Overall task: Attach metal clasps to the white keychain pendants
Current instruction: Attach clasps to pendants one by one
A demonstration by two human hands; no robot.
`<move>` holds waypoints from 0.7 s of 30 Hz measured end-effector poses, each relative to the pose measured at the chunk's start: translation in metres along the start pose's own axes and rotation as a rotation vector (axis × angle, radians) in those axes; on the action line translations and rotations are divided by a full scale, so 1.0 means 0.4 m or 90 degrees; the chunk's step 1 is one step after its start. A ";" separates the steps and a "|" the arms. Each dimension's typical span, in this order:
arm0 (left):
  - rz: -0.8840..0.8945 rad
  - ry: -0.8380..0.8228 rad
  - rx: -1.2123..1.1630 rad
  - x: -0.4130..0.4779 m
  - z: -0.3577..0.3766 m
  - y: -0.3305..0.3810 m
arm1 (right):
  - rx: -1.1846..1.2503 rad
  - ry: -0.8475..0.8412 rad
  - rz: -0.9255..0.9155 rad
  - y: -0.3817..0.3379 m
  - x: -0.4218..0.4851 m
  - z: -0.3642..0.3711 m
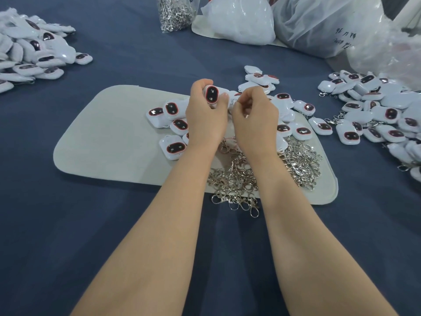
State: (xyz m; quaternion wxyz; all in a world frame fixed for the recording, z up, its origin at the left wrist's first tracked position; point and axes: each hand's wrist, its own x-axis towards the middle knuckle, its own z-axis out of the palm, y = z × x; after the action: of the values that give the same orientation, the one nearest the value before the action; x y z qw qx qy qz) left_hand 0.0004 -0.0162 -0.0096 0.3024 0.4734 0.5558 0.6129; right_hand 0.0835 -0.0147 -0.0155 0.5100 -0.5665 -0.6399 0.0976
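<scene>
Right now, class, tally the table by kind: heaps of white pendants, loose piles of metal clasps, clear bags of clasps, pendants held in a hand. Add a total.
Heaps of white pendants: 3, left, middle, right
Loose piles of metal clasps: 1
Clear bags of clasps: 1
Pendants held in the left hand: 1
Total: 6

- A mat [102, 144] lies mid-table on the tablecloth [68, 224].
- On the mat's right half: a cluster of keychain pendants [175, 126], and nearer the person a heap of metal clasps [300, 160] — some spilling over the near edge.
- Far left, a pendant pile [34, 49]; right, a second pendant pile [376, 115].
- Behind: a bag of clasps [174, 13], plastic bags [241, 21] to its right.
</scene>
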 end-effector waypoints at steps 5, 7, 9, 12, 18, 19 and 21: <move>0.032 0.000 0.037 -0.002 -0.001 -0.002 | -0.026 -0.019 -0.012 -0.002 -0.002 0.000; 0.039 -0.001 0.046 -0.003 -0.001 -0.003 | -0.036 -0.028 -0.012 -0.002 -0.003 -0.001; 0.043 -0.005 0.044 -0.003 0.000 -0.003 | -0.042 -0.038 -0.012 -0.003 -0.005 0.000; 0.052 -0.014 0.035 -0.004 0.002 -0.008 | -0.050 -0.057 -0.011 0.001 -0.003 0.001; -0.064 -0.008 -0.112 0.003 0.005 0.001 | 0.051 -0.037 0.005 -0.009 -0.006 0.000; -0.111 -0.008 -0.164 0.006 0.005 0.003 | 0.078 -0.039 0.014 -0.012 -0.007 -0.001; -0.173 -0.005 -0.228 0.012 0.005 0.006 | 0.121 -0.030 0.036 -0.013 -0.006 -0.002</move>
State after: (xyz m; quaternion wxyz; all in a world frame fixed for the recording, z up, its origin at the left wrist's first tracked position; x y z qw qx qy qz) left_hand 0.0010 -0.0116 -0.0064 0.4638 0.3350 0.4955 0.6535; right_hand 0.0805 -0.0189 -0.0126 0.5434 -0.5310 -0.6231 0.1859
